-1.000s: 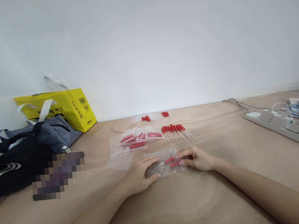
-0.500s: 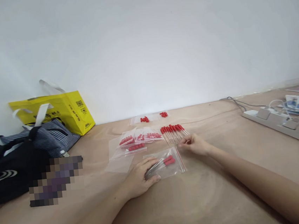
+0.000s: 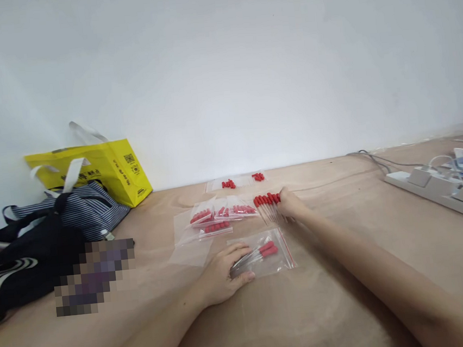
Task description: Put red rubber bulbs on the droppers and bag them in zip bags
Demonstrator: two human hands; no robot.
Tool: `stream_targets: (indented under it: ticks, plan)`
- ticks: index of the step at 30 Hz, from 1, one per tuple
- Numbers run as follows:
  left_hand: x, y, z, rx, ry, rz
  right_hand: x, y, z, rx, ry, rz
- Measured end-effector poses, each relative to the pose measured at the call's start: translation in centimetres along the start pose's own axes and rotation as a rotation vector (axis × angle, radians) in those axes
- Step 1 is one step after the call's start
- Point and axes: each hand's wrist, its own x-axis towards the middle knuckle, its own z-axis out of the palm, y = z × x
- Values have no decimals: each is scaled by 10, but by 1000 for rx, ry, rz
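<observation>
My left hand [image 3: 227,275] holds a clear zip bag [image 3: 284,253], thumb on the near side and fingers on the far side. Inside the bag lie a few red-tipped sticks [image 3: 268,249], their tips pointing right toward the red zip edge. Just beyond it, a row of loose red-tipped sticks [image 3: 266,208] lies fanned on the table. My right hand [image 3: 290,204] is at the right end of that row, fingers closed around the red heads there; the hand hides how many it grips.
Filled zip bags [image 3: 223,212] overlap left of the loose sticks. More red-tipped sticks [image 3: 228,184] lie in bags by the wall. A yellow bag [image 3: 133,175], a striped bag [image 3: 83,207] and a black bag [image 3: 31,263] stand left. A white power strip [image 3: 438,192] with cables lies right.
My right hand has moved away from me, from the lower stick ends to the red heads at the row's right end. My left hand keeps its hold on the zip bag.
</observation>
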Motion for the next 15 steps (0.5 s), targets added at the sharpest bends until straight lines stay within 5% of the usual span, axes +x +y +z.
stream_targets:
  ticks: [7,9,15]
  plan:
    - [-1,1,0,7,-2,-5,-26,3,-31,191,-27,-165]
    - [0,1,0,4,9,1,-42,11,-37,398,-61,-197]
    - [-1,1,1,32,39,-16,-84,28,-21,896,-20,-78]
